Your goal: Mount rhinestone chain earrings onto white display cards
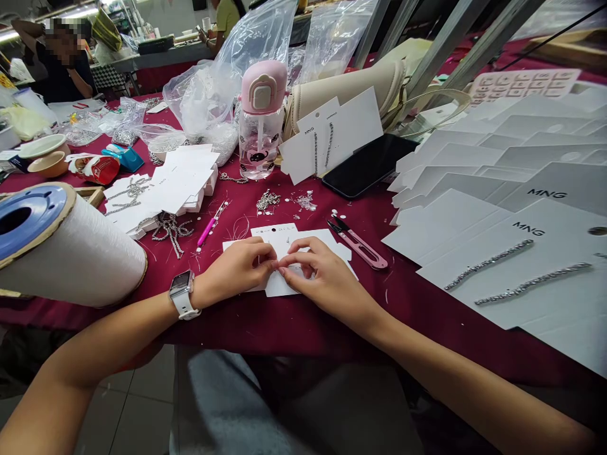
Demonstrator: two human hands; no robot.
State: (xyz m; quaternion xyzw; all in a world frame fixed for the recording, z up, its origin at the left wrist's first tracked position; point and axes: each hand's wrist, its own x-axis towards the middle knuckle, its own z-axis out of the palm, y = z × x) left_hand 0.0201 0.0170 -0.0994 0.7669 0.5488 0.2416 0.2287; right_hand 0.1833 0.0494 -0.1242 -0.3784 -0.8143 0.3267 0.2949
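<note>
Over a white earring card (pixel 279 237) on the red cloth, my left hand (pixel 241 265) and my right hand (pixel 322 272) meet fingertip to fingertip. Both are pinched closed; whatever lies between the fingers is too small to make out. A watch (pixel 182 292) with a white strap is on my left wrist. Pink thread snips (pixel 358 245) lie right of the card, and a magenta pen-like tool (pixel 212 226) lies to its left. Just beyond are small heaps of silvery chain (pixel 268 201) and tiny clear pieces (pixel 306 201).
A large thread spool (pixel 95 253) stands at left, near stacked white cards (pixel 177 180) with chains. Behind are a pink-lidded bottle (pixel 260 126), a black phone (pixel 370 165) and a beige bag (pixel 341 95). Many MNG cards (pixel 497 221) fill the right. People (pixel 66 69) sit farther back.
</note>
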